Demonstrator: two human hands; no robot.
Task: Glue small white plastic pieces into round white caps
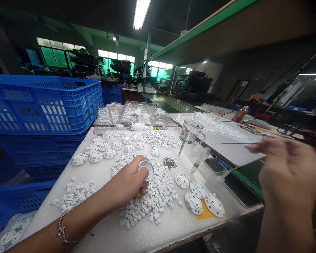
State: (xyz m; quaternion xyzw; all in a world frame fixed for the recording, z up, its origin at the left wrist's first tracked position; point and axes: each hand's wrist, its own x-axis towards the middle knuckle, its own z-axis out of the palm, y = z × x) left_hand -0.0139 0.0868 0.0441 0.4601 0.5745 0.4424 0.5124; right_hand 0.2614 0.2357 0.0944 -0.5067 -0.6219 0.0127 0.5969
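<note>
The bracelet (61, 228) hangs from the left wrist above the surface (105, 237); a dangling charm could catch on the small white pieces (79, 193) beside it if the arm drops or sweeps. The right hand (289, 172) is raised off to the side with curled fingers, blurred by motion. A thin dark rod (239, 143) seems to run from its fingertips, but I cannot tell how firmly it is gripped; a loose pinch could let it swing or slip.

Several white discs (215, 205) sit near the right edge, partly on a yellow sheet (205, 213), so a low pass of that arm could knock one off. The left hand (131, 177) pinches a round white part (150, 168), tilted above the heap of white pieces (158, 196). With the thumb over its rim, a slip would drop it into that similar-coloured clutter.

Beyond, the small dark bits (170, 162) lie loose and could scatter if brushed. The clear tube (200, 160) and the glass mug (191, 131) could tip if bumped.
</note>
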